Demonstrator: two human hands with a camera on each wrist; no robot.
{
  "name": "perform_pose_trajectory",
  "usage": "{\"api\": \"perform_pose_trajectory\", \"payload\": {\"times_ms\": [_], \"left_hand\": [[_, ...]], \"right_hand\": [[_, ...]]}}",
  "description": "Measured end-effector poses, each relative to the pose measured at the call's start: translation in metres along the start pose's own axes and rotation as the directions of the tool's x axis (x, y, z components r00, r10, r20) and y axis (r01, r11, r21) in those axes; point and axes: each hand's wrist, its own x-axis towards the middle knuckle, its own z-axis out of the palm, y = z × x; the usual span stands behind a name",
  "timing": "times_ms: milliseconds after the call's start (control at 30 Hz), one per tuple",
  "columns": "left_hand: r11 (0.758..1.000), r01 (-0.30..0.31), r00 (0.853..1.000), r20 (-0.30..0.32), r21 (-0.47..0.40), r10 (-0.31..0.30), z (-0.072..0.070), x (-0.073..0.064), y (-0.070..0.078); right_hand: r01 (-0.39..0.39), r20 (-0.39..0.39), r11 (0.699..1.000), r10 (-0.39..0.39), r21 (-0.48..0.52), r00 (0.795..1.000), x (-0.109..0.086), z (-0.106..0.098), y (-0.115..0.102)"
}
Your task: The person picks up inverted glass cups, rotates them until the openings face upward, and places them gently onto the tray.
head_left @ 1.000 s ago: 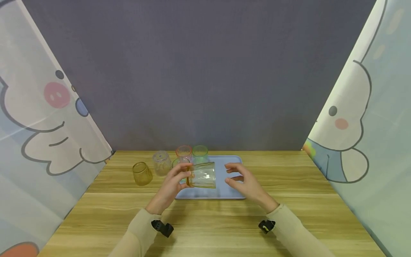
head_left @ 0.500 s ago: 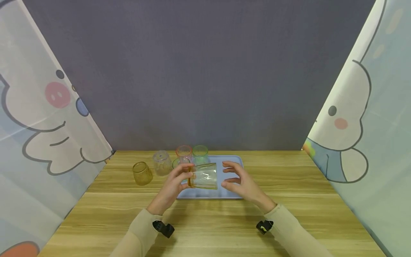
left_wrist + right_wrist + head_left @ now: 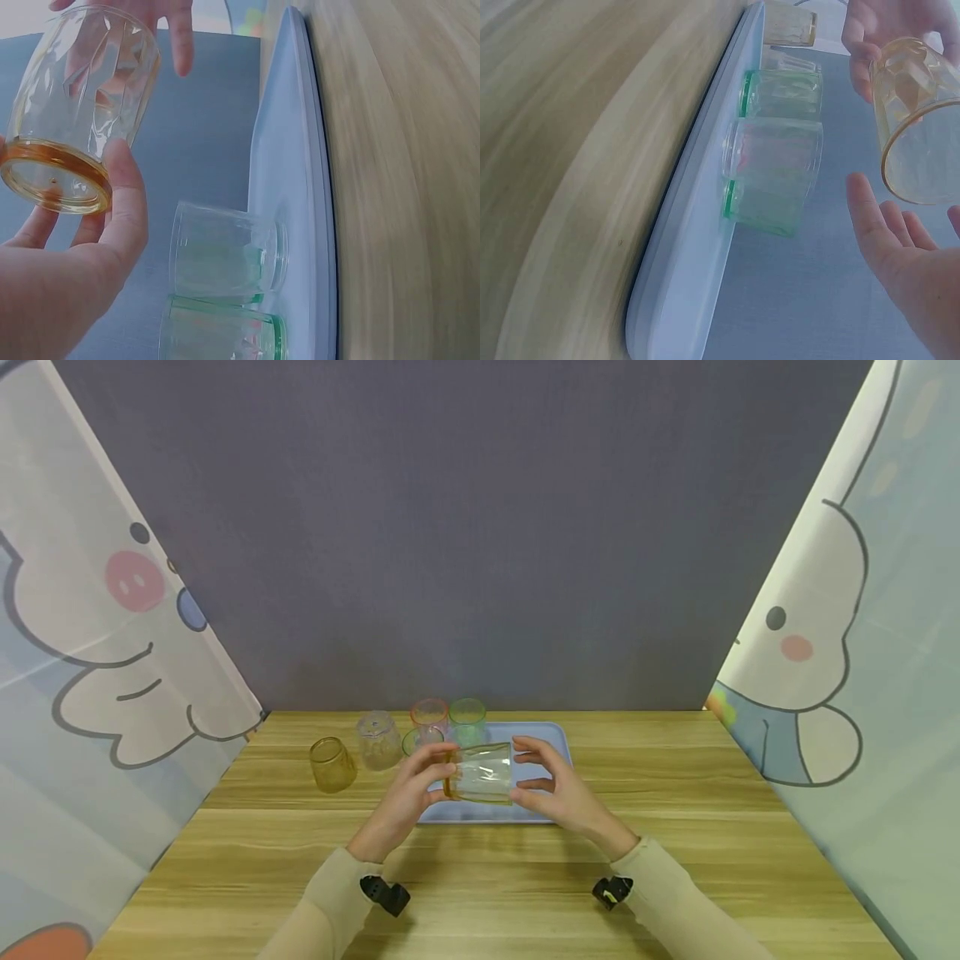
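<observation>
My left hand [image 3: 405, 793] grips a pale yellow glass tumbler [image 3: 483, 774] around its amber base. The tumbler lies sideways in the air above the blue tray [image 3: 540, 737], its mouth facing right. In the left wrist view, fingers and thumb wrap the thick base [image 3: 56, 169]. My right hand [image 3: 562, 793] reaches toward the tumbler's rim, thumb and fingers spread apart. From the right wrist, a small gap shows between its fingers [image 3: 862, 199] and the rim.
On the tray's left part stand a pink-rimmed glass [image 3: 430, 714], a green-rimmed glass [image 3: 468, 718] and another green-rimmed glass [image 3: 416, 739], partly hidden by my left hand. Left of the tray, a clear glass [image 3: 378, 745] and an amber glass [image 3: 333, 767] stand on the wooden table [image 3: 495, 893].
My left hand and the tumbler have shifted slightly right. My right hand has moved left, bringing its fingertips up to the tumbler's rim.
</observation>
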Motion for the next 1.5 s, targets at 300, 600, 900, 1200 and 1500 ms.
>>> {"api": "perform_pose_trajectory", "payload": {"times_ms": [300,600,900,1200,1500], "left_hand": [[1.000,0.018,1.000,0.019,-0.014,-0.018,0.0024,0.0023,-0.0014],[1.000,0.014,0.999,0.044,0.003,-0.014,0.0018,0.0021,-0.0022],[1.000,0.006,0.998,0.065,0.013,-0.007,0.0025,0.0020,0.0003],[0.998,-0.006,0.997,0.072,0.060,0.001,0.0039,0.0024,0.0031],[0.994,-0.010,0.998,0.058,0.111,0.004,0.0044,0.0033,0.0032]], "right_hand": [[-0.008,-0.003,0.998,0.008,0.057,1.000,0.0034,0.0022,0.0002],[-0.014,-0.012,0.996,0.015,0.085,1.000,0.0058,0.0022,0.0012],[-0.013,-0.012,0.996,0.014,0.093,1.000,0.0071,-0.0003,0.0038],[0.013,-0.040,0.996,-0.010,0.083,0.999,0.0073,-0.0011,0.0064],[0.006,-0.044,0.997,-0.002,0.081,0.999,0.0078,-0.0029,0.0049]]}}
